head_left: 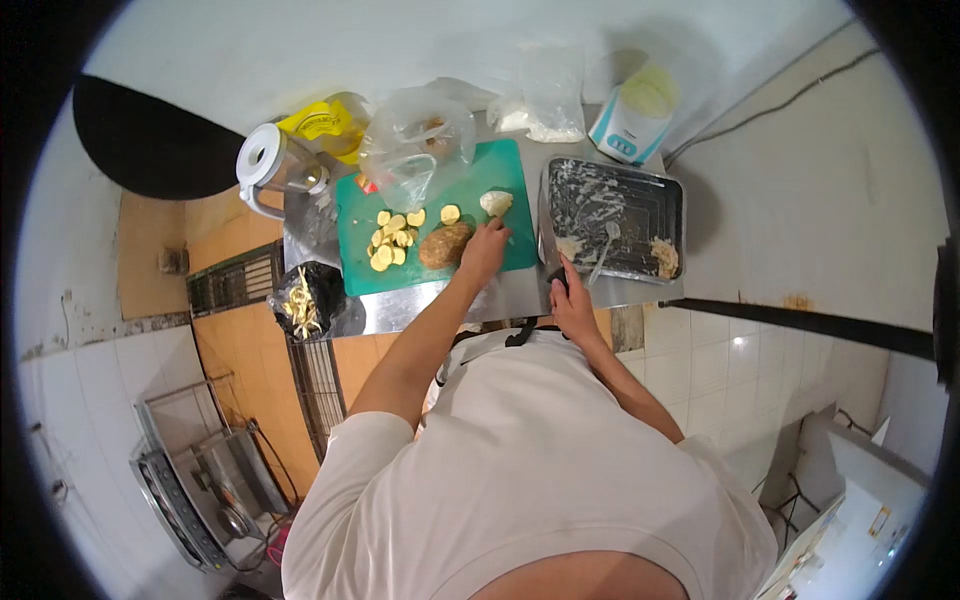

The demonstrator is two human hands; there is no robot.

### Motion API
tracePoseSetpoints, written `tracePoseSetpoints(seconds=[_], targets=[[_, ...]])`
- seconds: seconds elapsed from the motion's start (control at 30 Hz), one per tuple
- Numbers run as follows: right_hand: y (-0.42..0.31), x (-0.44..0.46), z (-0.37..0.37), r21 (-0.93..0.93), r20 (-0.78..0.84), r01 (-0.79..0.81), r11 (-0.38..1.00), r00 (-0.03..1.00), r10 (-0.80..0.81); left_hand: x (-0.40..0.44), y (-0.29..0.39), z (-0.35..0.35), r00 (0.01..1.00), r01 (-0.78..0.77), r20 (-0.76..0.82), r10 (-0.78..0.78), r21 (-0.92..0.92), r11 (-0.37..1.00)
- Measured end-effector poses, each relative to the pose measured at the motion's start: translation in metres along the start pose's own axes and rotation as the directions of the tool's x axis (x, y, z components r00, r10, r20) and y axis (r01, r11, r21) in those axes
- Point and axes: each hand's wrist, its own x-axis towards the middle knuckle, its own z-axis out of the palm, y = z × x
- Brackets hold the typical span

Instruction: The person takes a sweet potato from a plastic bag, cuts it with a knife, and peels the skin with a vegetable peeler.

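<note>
My left hand (485, 254) is over the green cutting board (430, 279), palm down, its fingers stretched toward a white bulb that looks like garlic (496, 203). The fingertips are at the bulb's near edge; whether they touch it I cannot tell. Just left of this hand lies a brown, unpeeled potato (444, 246). Pale yellow round slices (386, 253) are heaped on the board's left part, with a single slice (450, 214) apart from them. My right hand (574, 306) is closed around the dark handle of a knife (548, 243), its blade pointing away between board and tray.
A dark baking tray (625, 172) with whitish residue and a spoon (604, 254) lies right. Behind are a clear plastic bag (415, 150), a yellow packet (322, 120), a bag of white powder (548, 105) and a blender base (632, 125). A blender jug (272, 165) and peelings (302, 305) are left.
</note>
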Motion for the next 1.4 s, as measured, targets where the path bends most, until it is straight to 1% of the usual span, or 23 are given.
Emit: tracePoseSetpoints(seconds=[0.1, 0.2, 0.3, 0.33, 0.43, 0.5, 0.57, 0.63, 0.67, 0.73, 0.77, 0.83, 0.87, 0.97, 1.0, 1.07, 1.1, 1.13, 1.23, 1.27, 1.3, 1.37, 1.4], targets=[[-0.007, 0.013, -0.004, -0.017, 0.063, -0.024, 1.0, 0.998, 0.025, -0.007, 0.01, -0.011, 0.986, -0.073, -0.147, 0.073, 0.006, 0.997], [-0.013, 0.021, -0.003, -0.043, 0.109, -0.018, 0.999, 0.994, 0.023, -0.023, 0.023, -0.044, 0.954, -0.075, -0.294, 0.061, -0.037, 0.996], [-0.02, 0.033, 0.005, -0.067, 0.177, 0.056, 0.996, 0.983, -0.043, -0.067, 0.023, -0.09, 0.878, -0.031, -0.477, -0.026, -0.11, 0.993], [-0.022, 0.038, 0.008, -0.072, 0.209, 0.084, 0.994, 0.976, -0.067, -0.086, 0.018, -0.1, 0.855, 0.052, -0.483, -0.188, -0.28, 0.959], [-0.026, 0.05, 0.02, -0.062, 0.321, 0.188, 0.98, 0.934, -0.158, -0.149, -0.006, -0.132, 0.681, 0.312, -0.569, -0.462, -0.345, 0.885], [-0.044, 0.056, 0.028, -0.039, 0.395, 0.232, 0.972, 0.897, -0.198, -0.19, -0.037, -0.147, 0.541, 0.318, -0.683, -0.49, -0.373, 0.871], [-0.069, 0.06, 0.042, -0.074, 0.445, 0.266, 0.961, 0.871, -0.207, -0.232, -0.056, -0.17, 0.414, 0.417, -0.633, -0.654, -0.507, 0.755], [-0.08, 0.066, 0.061, -0.085, 0.454, 0.336, 0.938, 0.851, -0.264, -0.259, -0.082, -0.185, 0.302, 0.48, -0.712, -0.634, -0.462, 0.746], [-0.087, 0.065, 0.072, -0.106, 0.448, 0.365, 0.925, 0.848, -0.283, -0.271, -0.094, -0.191, 0.286, 0.491, -0.708, -0.646, -0.47, 0.733], [-0.092, 0.064, 0.095, -0.067, 0.411, 0.326, 0.943, 0.87, -0.271, -0.282, -0.12, -0.2, 0.254, 0.503, -0.702, -0.665, -0.492, 0.711], [-0.095, 0.061, 0.108, -0.046, 0.394, 0.308, 0.95, 0.88, -0.266, -0.285, -0.134, -0.203, 0.289, 0.486, -0.702, -0.651, -0.478, 0.732], [-0.095, 0.05, 0.135, 0.045, 0.338, 0.178, 0.983, 0.923, -0.183, -0.289, -0.164, -0.204, 0.354, 0.447, -0.703, -0.617, -0.452, 0.772], [-0.097, 0.043, 0.148, 0.092, 0.312, 0.11, 0.99, 0.941, -0.133, -0.292, -0.178, -0.204, 0.418, 0.459, -0.652, -0.633, -0.45, 0.766], [-0.099, 0.024, 0.178, 0.102, 0.299, 0.05, 0.993, 0.951, -0.079, -0.293, -0.208, -0.197, 0.699, 0.452, -0.468, -0.54, -0.296, 0.841], [-0.095, 0.019, 0.183, 0.041, 0.299, 0.117, 0.992, 0.946, -0.124, -0.291, -0.203, -0.201, 0.734, 0.427, -0.439, -0.518, -0.294, 0.855], [-0.082, 0.014, 0.19, -0.083, 0.278, 0.245, 0.966, 0.936, -0.214, -0.29, -0.21, -0.2, 0.723, 0.404, -0.554, -0.413, -0.146, 0.903], [-0.077, 0.007, 0.189, -0.154, 0.255, 0.245, 0.957, 0.946, -0.201, -0.29, -0.209, -0.195, 0.719, 0.392, -0.596, -0.357, -0.077, 0.917], [-0.074, 0.001, 0.188, -0.222, 0.229, 0.242, 0.945, 0.955, -0.19, -0.285, -0.2, -0.199, 0.679, 0.389, -0.659, -0.323, -0.05, 0.92], [-0.072, -0.018, 0.18, -0.341, 0.141, 0.231, 0.911, 0.971, -0.194, -0.274, -0.185, -0.201, 0.772, 0.148, -0.563, -0.296, -0.294, 0.944], [-0.065, -0.024, 0.175, -0.368, 0.112, 0.23, 0.901, 0.973, -0.203, -0.267, -0.176, -0.197, 0.822, 0.068, -0.512, -0.249, -0.346, 0.936], [-0.059, -0.033, 0.171, -0.394, 0.083, 0.225, 0.891, 0.974, -0.209, -0.261, -0.168, -0.189, 0.865, 0.032, -0.439, -0.242, -0.432, 0.901], [-0.051, -0.048, 0.163, -0.386, -0.033, 0.146, 0.911, 0.985, -0.172, -0.24, -0.154, -0.174, 0.957, 0.069, -0.211, -0.198, -0.499, 0.864], [-0.048, -0.053, 0.16, -0.377, -0.089, 0.109, 0.92, 0.984, -0.154, -0.229, -0.152, -0.163, 0.979, 0.034, -0.163, -0.124, -0.465, 0.885]])
